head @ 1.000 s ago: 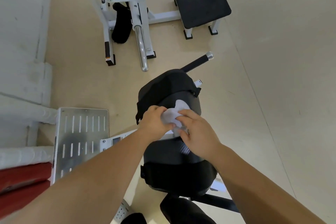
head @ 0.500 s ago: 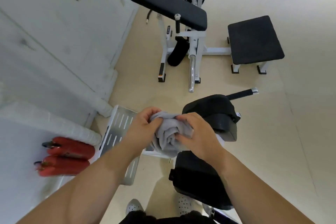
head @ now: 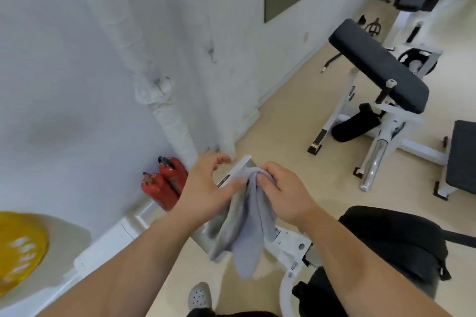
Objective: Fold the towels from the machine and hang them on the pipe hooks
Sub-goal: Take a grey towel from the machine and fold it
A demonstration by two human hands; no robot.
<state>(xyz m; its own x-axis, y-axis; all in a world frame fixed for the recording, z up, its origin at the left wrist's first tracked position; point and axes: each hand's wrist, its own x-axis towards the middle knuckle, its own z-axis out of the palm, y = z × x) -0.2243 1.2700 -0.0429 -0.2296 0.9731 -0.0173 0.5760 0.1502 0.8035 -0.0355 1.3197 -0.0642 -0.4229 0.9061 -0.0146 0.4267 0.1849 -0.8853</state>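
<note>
- White painted wall (head: 77,59) with a wrapped white vertical pipe (head: 175,126) fills the left; beige gym floor (head: 283,141) lies beyond.
- Small grey cloth towel (head: 247,229) hangs bunched between both hands, above the white machine frame (head: 288,239).
- Left hand (head: 206,188) pinches the towel's top edge with the thumb, other fingers loosely spread; right hand (head: 286,195) is closed on the top.
- To fold well, I would separate two corners and let it hang flat.
- Half a second earlier it was a rolled wad; now it dangles, and the view has swung toward the wall.
</note>
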